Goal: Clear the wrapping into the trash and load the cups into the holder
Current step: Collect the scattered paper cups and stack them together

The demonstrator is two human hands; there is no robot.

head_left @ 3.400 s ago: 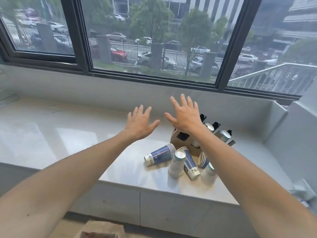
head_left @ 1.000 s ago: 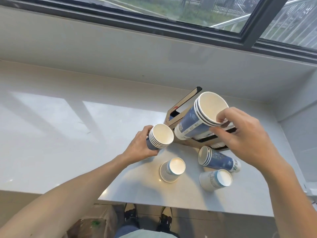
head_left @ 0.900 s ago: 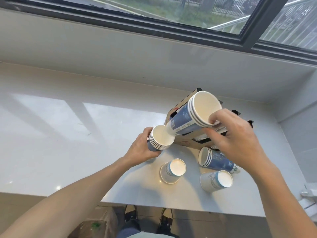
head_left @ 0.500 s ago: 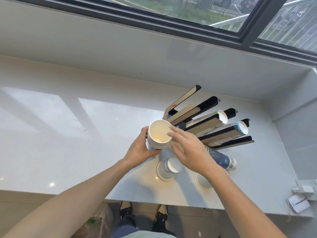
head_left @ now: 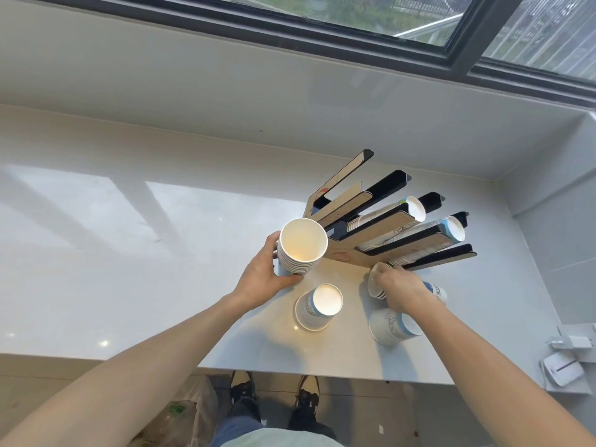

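Note:
A cardboard and black cup holder (head_left: 380, 227) with several slots stands on the white stone ledge (head_left: 129, 253); two slots hold stacked cups. My left hand (head_left: 267, 272) grips an upright stack of paper cups (head_left: 301, 245) left of the holder. My right hand (head_left: 398, 287) closes around a lying stack of blue and white cups (head_left: 375, 282) just in front of the holder. Two cups stand upside down on the ledge: one in the middle (head_left: 317, 306), one at the right (head_left: 392, 327) by my right wrist.
A window wall rises behind the ledge, and a side wall closes it on the right. White devices with a cable (head_left: 564, 366) lie on a lower surface at the far right. A trash bag (head_left: 180, 414) sits on the floor by my feet.
My right hand has left the stack that my left hand holds and dropped to the lying cups in front of the holder. Earlier it had slid its own cups into that stack.

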